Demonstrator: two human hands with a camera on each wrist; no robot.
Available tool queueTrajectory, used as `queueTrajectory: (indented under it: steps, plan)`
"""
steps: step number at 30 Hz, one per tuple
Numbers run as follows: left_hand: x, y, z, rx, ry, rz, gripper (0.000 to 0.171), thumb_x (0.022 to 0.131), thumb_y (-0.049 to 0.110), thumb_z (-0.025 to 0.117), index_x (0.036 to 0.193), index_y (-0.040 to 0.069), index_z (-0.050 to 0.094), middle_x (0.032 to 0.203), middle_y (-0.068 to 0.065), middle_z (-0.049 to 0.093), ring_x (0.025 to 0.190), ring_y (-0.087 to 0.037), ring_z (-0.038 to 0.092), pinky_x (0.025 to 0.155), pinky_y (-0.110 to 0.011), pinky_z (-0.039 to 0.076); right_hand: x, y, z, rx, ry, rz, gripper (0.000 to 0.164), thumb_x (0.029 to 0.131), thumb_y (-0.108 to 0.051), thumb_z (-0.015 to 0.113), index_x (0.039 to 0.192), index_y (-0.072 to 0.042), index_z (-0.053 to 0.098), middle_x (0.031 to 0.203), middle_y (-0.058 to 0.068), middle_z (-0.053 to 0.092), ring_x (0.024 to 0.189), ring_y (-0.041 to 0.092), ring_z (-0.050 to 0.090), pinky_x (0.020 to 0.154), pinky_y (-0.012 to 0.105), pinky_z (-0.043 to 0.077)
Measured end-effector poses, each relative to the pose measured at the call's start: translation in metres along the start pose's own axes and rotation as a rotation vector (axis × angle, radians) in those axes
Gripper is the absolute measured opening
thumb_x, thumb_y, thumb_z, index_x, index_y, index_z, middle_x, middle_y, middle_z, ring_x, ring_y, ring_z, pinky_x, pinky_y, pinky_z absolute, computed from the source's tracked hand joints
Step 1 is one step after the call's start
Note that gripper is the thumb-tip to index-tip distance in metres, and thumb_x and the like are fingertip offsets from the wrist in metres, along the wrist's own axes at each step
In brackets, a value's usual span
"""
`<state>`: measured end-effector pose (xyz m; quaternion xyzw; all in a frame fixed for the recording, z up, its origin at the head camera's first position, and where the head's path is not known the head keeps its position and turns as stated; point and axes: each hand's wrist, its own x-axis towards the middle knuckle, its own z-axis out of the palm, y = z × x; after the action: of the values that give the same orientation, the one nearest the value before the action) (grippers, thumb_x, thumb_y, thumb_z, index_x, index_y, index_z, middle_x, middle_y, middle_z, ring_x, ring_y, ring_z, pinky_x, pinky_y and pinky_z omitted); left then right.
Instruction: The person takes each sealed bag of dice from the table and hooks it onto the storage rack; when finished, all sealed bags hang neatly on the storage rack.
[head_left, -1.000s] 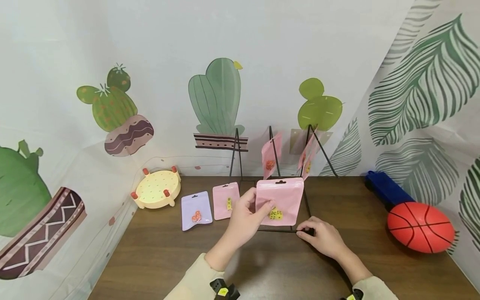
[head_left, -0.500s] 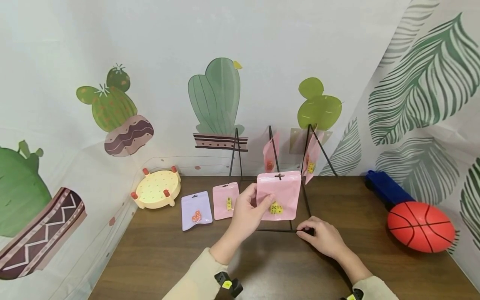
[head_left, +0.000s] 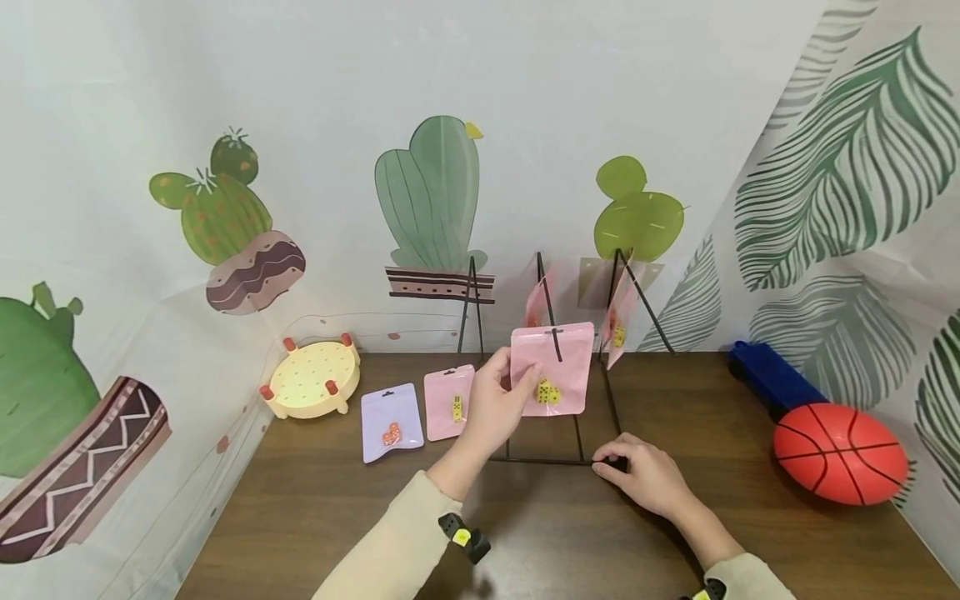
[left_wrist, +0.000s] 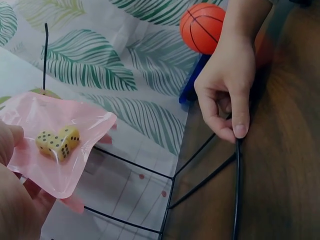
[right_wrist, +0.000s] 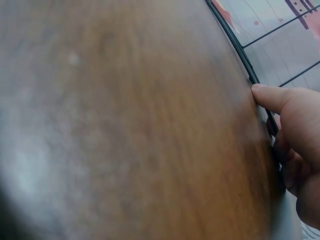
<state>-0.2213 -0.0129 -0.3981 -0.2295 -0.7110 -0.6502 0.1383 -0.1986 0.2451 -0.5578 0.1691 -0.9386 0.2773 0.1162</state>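
Observation:
My left hand (head_left: 491,410) pinches a pink zip bag (head_left: 573,358) by its left side, thumb in front. Several yellow dice (left_wrist: 59,142) show through the bag's clear front. A prong (head_left: 557,343) of a black wire rack (head_left: 540,461) runs through the slot at the bag's top, its tip sticking out in front. With thumb and index finger my right hand (head_left: 647,473) pinches the rack's front base bar (left_wrist: 238,185) at its right end. Two more pink bags hang on the rack behind: one at the right (head_left: 621,321), the other (head_left: 536,304) partly hidden.
Left of the rack, a lilac bag (head_left: 392,412) with orange dice and a pink bag (head_left: 442,392) with yellow dice lie on the wooden table (head_left: 300,517). A yellow round stand (head_left: 315,375) with red pegs is farther left. At right are a red ball (head_left: 840,454) and a blue object (head_left: 776,375).
My left hand has moved the pink bag up and away from me, and the prong's tip now shows further out in front of it. My right hand stays on the base bar.

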Motion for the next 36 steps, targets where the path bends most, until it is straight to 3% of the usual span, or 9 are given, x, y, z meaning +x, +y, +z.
queueTrajectory:
  steps: [5, 12, 20, 28, 36]
  plan:
    - [0.011, -0.007, 0.001, 0.024, 0.030, 0.000, 0.018, 0.091, 0.010, 0.064, 0.106, 0.000, 0.060, 0.090, -0.014, 0.068, 0.075, -0.017, 0.061, 0.062, -0.026, 0.050, 0.000, 0.001, 0.001, 0.002, 0.000, 0.003, 0.010, 0.081, -0.039, 0.075, 0.089, -0.041, 0.069, 0.082, -0.022, 0.054, 0.073, 0.001, 0.052, 0.058, 0.025, 0.041]
    - [0.031, -0.041, 0.005, 0.069, 0.072, -0.036, 0.019, 0.091, 0.026, 0.066, 0.106, 0.014, 0.063, 0.088, 0.001, 0.070, 0.073, -0.011, 0.062, 0.062, -0.026, 0.050, -0.001, 0.003, 0.003, 0.012, -0.014, 0.011, 0.009, 0.082, -0.042, 0.073, 0.090, -0.042, 0.068, 0.082, -0.023, 0.053, 0.070, 0.000, 0.050, 0.056, 0.024, 0.040]
    - [0.046, -0.050, 0.004, 0.093, 0.080, -0.029, 0.018, 0.090, 0.025, 0.067, 0.103, 0.012, 0.064, 0.087, -0.002, 0.071, 0.072, -0.010, 0.064, 0.061, -0.028, 0.052, -0.001, 0.004, 0.004, 0.021, -0.014, 0.016, 0.009, 0.083, -0.042, 0.072, 0.090, -0.043, 0.068, 0.082, -0.024, 0.052, 0.068, -0.001, 0.048, 0.054, 0.024, 0.038]
    - [0.049, -0.061, -0.001, 0.113, 0.077, -0.037, 0.017, 0.090, 0.026, 0.067, 0.103, 0.015, 0.064, 0.093, 0.004, 0.070, 0.081, -0.009, 0.065, 0.066, -0.027, 0.052, -0.001, 0.003, 0.004, 0.025, -0.028, 0.032, 0.009, 0.082, -0.042, 0.072, 0.090, -0.044, 0.068, 0.082, -0.024, 0.051, 0.067, 0.000, 0.048, 0.054, 0.024, 0.038]
    - [0.043, -0.075, -0.006, 0.156, 0.058, -0.053, 0.016, 0.089, 0.029, 0.068, 0.100, 0.017, 0.066, 0.092, 0.008, 0.070, 0.083, -0.007, 0.065, 0.072, -0.027, 0.051, -0.001, 0.003, 0.002, 0.024, -0.034, 0.036, 0.009, 0.083, -0.043, 0.072, 0.090, -0.043, 0.068, 0.082, -0.024, 0.051, 0.066, 0.000, 0.047, 0.054, 0.024, 0.039]
